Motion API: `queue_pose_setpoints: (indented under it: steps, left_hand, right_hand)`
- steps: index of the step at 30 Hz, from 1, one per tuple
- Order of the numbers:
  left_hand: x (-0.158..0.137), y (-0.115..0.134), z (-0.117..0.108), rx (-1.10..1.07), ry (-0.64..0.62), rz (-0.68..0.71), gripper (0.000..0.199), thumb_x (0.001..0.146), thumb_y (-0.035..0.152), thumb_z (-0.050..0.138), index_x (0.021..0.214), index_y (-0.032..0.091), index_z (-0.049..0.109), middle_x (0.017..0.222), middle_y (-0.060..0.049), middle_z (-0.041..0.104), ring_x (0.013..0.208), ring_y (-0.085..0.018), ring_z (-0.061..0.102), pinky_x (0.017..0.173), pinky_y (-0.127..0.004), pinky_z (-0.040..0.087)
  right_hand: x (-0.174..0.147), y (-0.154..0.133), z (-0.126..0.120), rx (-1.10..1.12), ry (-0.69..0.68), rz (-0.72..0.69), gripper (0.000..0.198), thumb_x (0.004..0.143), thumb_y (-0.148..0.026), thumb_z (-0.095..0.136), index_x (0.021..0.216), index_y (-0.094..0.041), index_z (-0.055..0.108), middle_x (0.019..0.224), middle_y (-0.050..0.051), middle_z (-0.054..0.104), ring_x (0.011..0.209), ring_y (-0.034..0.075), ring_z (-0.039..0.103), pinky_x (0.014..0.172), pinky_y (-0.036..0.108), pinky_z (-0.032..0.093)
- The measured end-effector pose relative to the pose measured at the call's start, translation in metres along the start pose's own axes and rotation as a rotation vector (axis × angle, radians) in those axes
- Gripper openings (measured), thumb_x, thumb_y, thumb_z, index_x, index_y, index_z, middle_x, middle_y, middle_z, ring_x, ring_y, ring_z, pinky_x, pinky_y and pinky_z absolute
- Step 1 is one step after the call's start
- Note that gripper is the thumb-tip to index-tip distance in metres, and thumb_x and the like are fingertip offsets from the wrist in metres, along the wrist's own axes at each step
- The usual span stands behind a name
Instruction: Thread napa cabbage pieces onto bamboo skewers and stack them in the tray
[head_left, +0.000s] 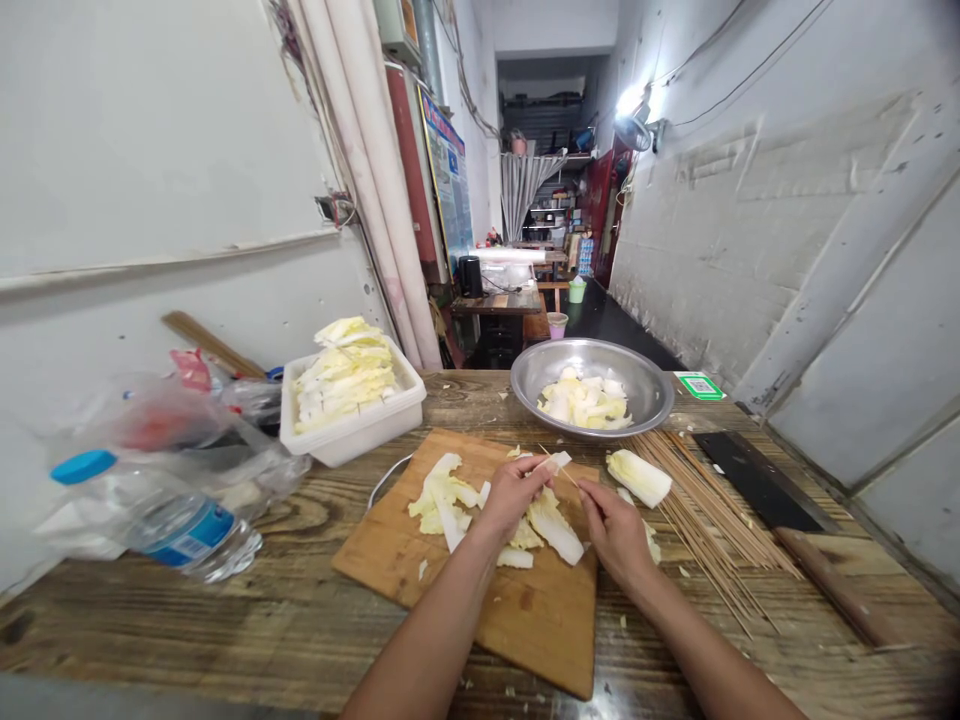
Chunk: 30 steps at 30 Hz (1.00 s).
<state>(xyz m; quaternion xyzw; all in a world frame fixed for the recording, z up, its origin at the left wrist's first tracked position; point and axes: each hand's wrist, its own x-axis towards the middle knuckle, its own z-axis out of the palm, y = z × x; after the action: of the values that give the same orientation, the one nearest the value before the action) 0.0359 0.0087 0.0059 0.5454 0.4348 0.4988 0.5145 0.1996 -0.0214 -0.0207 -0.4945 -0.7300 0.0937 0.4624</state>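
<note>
Over the wooden cutting board, my left hand pinches a small pale piece of cabbage. My right hand is closed on a thin wooden skewer, whose tip meets that piece. Cut napa cabbage leaves lie on the board below and left of my hands. A chunk of cabbage heart rests on the table just right of the board. Beyond my hands stands a steel bowl with cabbage pieces inside.
A white tub of skewered cabbage stands at the left. Loose skewers and a cleaver lie at the right. A water bottle leans among plastic bags. A green QR card sits by the far edge.
</note>
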Motion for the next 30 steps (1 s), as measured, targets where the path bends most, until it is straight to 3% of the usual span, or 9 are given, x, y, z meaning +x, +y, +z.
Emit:
queue_pose_setpoints:
  steps: [5, 9, 11, 14, 17, 20, 23, 27, 30]
  left_hand:
    - [-0.003, 0.003, 0.001, 0.058, 0.007, 0.051, 0.034, 0.075, 0.045, 0.06, 0.064, 0.014, 0.067, 0.053, 0.003, 0.052, 0.051, -0.009, 0.038, 0.051, -0.021, 0.029]
    - [-0.009, 0.008, 0.008, 0.108, -0.085, 0.087, 0.029, 0.072, 0.042, 0.063, 0.061, 0.016, 0.069, 0.057, 0.0, 0.06, 0.057, -0.013, 0.049, 0.058, -0.023, 0.037]
    - [-0.01, 0.012, 0.009, 0.144, -0.118, 0.131, 0.027, 0.074, 0.042, 0.061, 0.068, 0.018, 0.073, 0.068, -0.003, 0.067, 0.066, -0.017, 0.056, 0.065, -0.026, 0.042]
    - [-0.01, 0.016, 0.003, 0.28, -0.063, 0.26, 0.027, 0.079, 0.039, 0.057, 0.092, 0.021, 0.073, 0.094, -0.008, 0.071, 0.087, -0.023, 0.061, 0.082, -0.033, 0.043]
    - [-0.011, 0.017, -0.007, 0.537, -0.16, 0.362, 0.032, 0.079, 0.033, 0.058, 0.109, 0.025, 0.066, 0.111, -0.008, 0.066, 0.106, -0.025, 0.056, 0.1, -0.04, 0.031]
    - [-0.012, 0.014, -0.013, 0.793, -0.374, 0.344, 0.062, 0.071, 0.034, 0.067, 0.13, 0.027, 0.047, 0.129, -0.008, 0.055, 0.121, -0.026, 0.045, 0.109, -0.045, 0.012]
    - [-0.013, 0.009, -0.015, 0.939, -0.444, 0.299, 0.082, 0.068, 0.035, 0.071, 0.139, 0.027, 0.031, 0.137, -0.01, 0.046, 0.129, -0.027, 0.035, 0.11, -0.049, 0.001]
    - [-0.015, 0.008, -0.011, 1.003, -0.584, 0.323, 0.038, 0.072, 0.027, 0.068, 0.109, 0.029, 0.062, 0.122, -0.005, 0.059, 0.128, -0.028, 0.036, 0.108, -0.05, -0.005]
    - [-0.016, 0.014, -0.008, 0.952, -0.553, 0.339, 0.011, 0.075, 0.024, 0.064, 0.085, 0.027, 0.069, 0.119, -0.003, 0.061, 0.126, -0.027, 0.038, 0.108, -0.049, -0.005]
  right_hand:
    - [0.0, -0.006, -0.003, 0.053, -0.002, -0.008, 0.028, 0.086, -0.026, 0.042, 0.095, -0.017, 0.067, 0.094, 0.01, 0.071, 0.083, 0.021, 0.067, 0.075, 0.033, 0.053]
    - [0.002, -0.015, -0.007, 0.091, -0.012, 0.048, 0.023, 0.087, -0.027, 0.042, 0.087, -0.019, 0.064, 0.076, 0.005, 0.07, 0.065, 0.018, 0.065, 0.061, 0.028, 0.051]
    - [0.003, -0.017, -0.008, 0.113, -0.011, 0.085, 0.022, 0.088, -0.029, 0.043, 0.087, -0.019, 0.062, 0.065, 0.003, 0.066, 0.056, 0.017, 0.061, 0.055, 0.027, 0.048]
    - [0.006, -0.014, -0.011, 0.158, 0.03, 0.145, 0.023, 0.088, -0.032, 0.044, 0.101, -0.018, 0.058, 0.062, 0.001, 0.062, 0.054, 0.016, 0.057, 0.054, 0.027, 0.046]
    - [0.011, -0.007, -0.017, 0.203, 0.131, 0.21, 0.027, 0.089, -0.034, 0.043, 0.105, -0.017, 0.055, 0.063, 0.0, 0.059, 0.055, 0.015, 0.054, 0.053, 0.026, 0.044]
    - [0.017, -0.001, -0.026, 0.23, 0.224, 0.256, 0.025, 0.089, -0.037, 0.044, 0.095, -0.017, 0.057, 0.059, -0.003, 0.052, 0.052, 0.013, 0.049, 0.051, 0.024, 0.041]
    - [0.022, 0.002, -0.034, 0.239, 0.318, 0.285, 0.026, 0.088, -0.038, 0.044, 0.093, -0.016, 0.057, 0.059, -0.004, 0.049, 0.052, 0.012, 0.047, 0.052, 0.024, 0.04]
    - [0.025, 0.002, -0.039, 0.23, 0.407, 0.294, 0.027, 0.09, -0.038, 0.042, 0.095, -0.015, 0.056, 0.061, -0.003, 0.049, 0.054, 0.012, 0.047, 0.053, 0.023, 0.04]
    - [0.024, 0.0, -0.038, 0.204, 0.392, 0.267, 0.027, 0.09, -0.037, 0.043, 0.091, -0.016, 0.059, 0.06, -0.004, 0.049, 0.053, 0.012, 0.047, 0.053, 0.023, 0.04]
